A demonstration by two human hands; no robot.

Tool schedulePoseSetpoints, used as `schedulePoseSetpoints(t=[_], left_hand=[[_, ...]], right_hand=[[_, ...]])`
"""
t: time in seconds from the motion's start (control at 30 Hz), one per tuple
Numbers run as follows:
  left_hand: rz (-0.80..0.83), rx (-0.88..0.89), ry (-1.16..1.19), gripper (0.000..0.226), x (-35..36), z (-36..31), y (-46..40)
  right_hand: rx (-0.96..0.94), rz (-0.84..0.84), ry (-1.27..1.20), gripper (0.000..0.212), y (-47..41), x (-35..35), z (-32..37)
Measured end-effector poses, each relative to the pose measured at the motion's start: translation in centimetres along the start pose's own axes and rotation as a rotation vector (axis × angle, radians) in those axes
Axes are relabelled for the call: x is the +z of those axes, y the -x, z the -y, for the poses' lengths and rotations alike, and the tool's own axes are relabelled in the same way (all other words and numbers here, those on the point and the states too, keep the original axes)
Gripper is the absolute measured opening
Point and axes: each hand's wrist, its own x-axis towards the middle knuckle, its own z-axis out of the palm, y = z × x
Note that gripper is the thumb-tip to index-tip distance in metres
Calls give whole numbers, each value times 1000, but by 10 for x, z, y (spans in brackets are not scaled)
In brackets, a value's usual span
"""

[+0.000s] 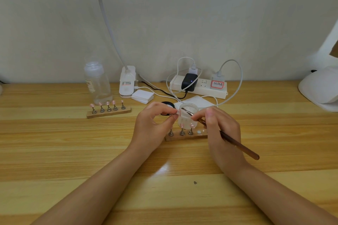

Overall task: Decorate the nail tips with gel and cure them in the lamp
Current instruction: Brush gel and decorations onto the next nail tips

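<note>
We are pinching a small pink nail tip on its metal stand [176, 112] between the thumb and fingertips of our left hand [153, 124], just left of the frosted round glass jar [188, 115]. Our right hand [219, 129] is gripping a slim brown-handled brush [236, 144], its tip reaching across the jar's mouth toward the nail tip. Just in front of the jar, the small wooden holder strip [184, 137] is carrying 3 more pink tips.
</note>
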Motion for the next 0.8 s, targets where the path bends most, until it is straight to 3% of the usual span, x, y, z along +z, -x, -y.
schedulePoseSetpoints(t=[0.2, 0.43, 0.8], left_hand=[[-2, 11, 0, 21, 0, 0, 0], [-10, 15, 6, 22, 0, 0, 0], [-2, 11, 3, 21, 0, -2, 0]], right_hand=[[-35, 44, 29, 39, 1, 2, 0], [-111, -15, -6, 41, 1, 1, 1], [-4, 68, 17, 41, 0, 2, 0]])
